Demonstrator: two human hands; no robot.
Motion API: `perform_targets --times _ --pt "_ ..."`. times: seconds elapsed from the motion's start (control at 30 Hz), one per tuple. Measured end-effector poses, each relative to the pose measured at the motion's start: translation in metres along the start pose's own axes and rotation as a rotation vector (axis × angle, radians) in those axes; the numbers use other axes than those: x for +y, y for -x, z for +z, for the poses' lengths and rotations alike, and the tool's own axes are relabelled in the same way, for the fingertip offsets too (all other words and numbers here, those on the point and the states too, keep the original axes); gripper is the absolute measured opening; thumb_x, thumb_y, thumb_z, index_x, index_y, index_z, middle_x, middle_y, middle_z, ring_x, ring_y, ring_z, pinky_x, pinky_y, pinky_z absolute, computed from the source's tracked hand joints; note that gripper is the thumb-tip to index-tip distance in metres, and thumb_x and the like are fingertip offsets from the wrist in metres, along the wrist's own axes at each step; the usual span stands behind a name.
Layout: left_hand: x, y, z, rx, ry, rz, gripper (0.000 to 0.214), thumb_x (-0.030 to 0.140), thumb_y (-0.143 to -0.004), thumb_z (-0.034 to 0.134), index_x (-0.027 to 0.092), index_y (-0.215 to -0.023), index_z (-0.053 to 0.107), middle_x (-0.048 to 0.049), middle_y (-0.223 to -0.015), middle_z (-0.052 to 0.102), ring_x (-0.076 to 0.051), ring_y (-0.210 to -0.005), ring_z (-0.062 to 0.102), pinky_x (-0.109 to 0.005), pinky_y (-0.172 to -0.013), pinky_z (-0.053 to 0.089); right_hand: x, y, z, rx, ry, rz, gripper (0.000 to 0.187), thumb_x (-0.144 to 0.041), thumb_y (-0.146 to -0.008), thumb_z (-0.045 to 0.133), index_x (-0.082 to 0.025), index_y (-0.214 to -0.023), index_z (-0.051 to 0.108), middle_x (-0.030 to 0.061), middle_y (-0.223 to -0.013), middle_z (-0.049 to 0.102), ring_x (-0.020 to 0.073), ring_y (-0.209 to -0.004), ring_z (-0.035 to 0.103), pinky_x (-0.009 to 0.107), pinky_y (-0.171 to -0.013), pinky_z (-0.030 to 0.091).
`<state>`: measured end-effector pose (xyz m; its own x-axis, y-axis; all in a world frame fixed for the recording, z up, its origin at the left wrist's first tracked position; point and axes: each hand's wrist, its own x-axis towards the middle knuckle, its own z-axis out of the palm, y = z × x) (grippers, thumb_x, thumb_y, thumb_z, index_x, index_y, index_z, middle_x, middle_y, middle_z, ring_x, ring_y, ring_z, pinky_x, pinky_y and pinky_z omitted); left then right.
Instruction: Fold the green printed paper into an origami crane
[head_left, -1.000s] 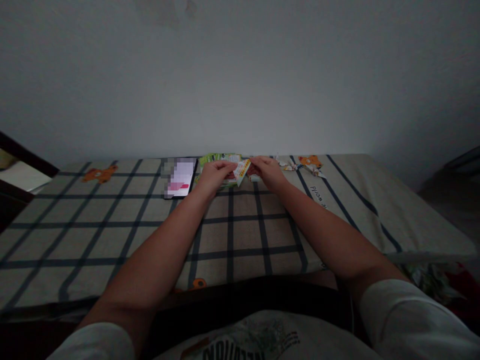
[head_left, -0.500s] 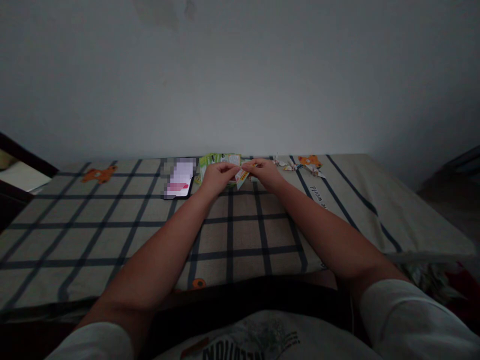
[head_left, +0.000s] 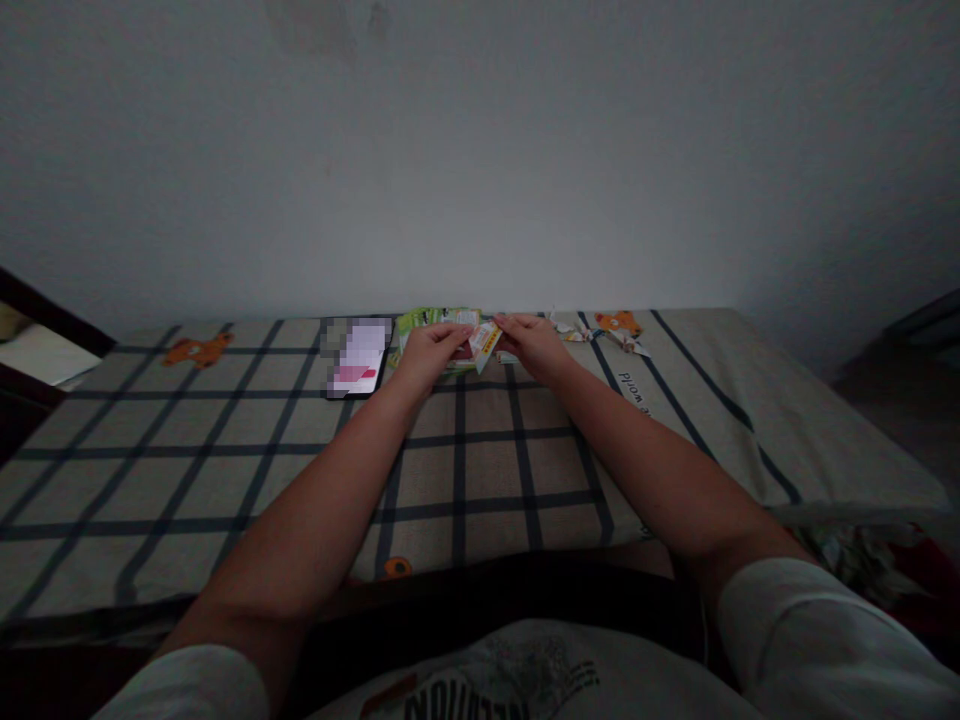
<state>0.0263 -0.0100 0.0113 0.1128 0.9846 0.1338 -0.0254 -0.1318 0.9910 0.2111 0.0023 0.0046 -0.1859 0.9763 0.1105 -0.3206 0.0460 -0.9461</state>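
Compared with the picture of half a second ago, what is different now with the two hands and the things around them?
The left hand and right hand have moved slightly apart sideways, showing more of the small white-and-yellow packet between them. Neither visibly let go. The phone, green package and crumpled scraps stayed in place.

On the bench before the wall: phone at left, bag beside it, wrappers at right. Between left hand and right hand, a packet.

Sm. wht./yel. packet, prob. plastic; held askew, mid-view
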Motion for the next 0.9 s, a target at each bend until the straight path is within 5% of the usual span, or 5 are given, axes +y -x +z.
perform_targets --times 0.27,0.53,0.7,0.9 --pt "0.0052 0.0053 0.0022 -0.067 -0.01 -0.069 0.048 0.053 -0.058 0.084 0.014 -0.086 0.076 -0.0079 -0.091 0.075 -0.017 -0.079 0.067 -0.031 -0.078 0.056 -0.0046 -0.003 -0.0033 0.102 0.012 -0.045 0.046 -0.058 -0.053 0.086 -0.018 -0.067 0.071 0.0043 -0.075 0.072 0.0133 -0.068 0.065 0.029 -0.073 0.056" --pt "0.006 0.0057 0.0025 -0.059 -0.173 0.015 0.032 0.045 -0.065 0.08 0.016 -0.076 0.074 -0.0022 -0.067 0.068 -0.012 -0.059 0.058 -0.026 -0.061 0.049 0.0015 -0.0011 0.0009 0.071 0.016 -0.041 0.045 -0.058 -0.056 0.084 -0.018 -0.07 0.071 0.0037 -0.073 0.072 0.0127 -0.066 0.064 0.029 -0.069 0.056" --pt "0.0065 0.0072 0.0055 -0.072 -0.066 -0.07 0.034 0.044 -0.059 0.084 0.016 -0.077 0.074 -0.0037 -0.075 0.071 -0.013 -0.064 0.061 -0.029 -0.067 0.053 0.0037 -0.0018 0.0025 0.128 0.002 -0.04 0.045 -0.057 -0.056 0.084 -0.017 -0.068 0.069 0.0037 -0.073 0.071 0.0126 -0.065 0.064 0.028 -0.07 0.056" --pt "0.007 0.0073 0.0043 -0.097 -0.184 -0.042 0.03 0.045 -0.065 0.08 0.017 -0.076 0.076 -0.0038 -0.066 0.069 -0.013 -0.058 0.058 -0.026 -0.059 0.048 0.0019 -0.002 0.002 0.168 -0.009 -0.056 0.044 -0.057 -0.057 0.084 -0.018 -0.069 0.069 0.0034 -0.074 0.072 0.0123 -0.065 0.064 0.027 -0.066 0.055"
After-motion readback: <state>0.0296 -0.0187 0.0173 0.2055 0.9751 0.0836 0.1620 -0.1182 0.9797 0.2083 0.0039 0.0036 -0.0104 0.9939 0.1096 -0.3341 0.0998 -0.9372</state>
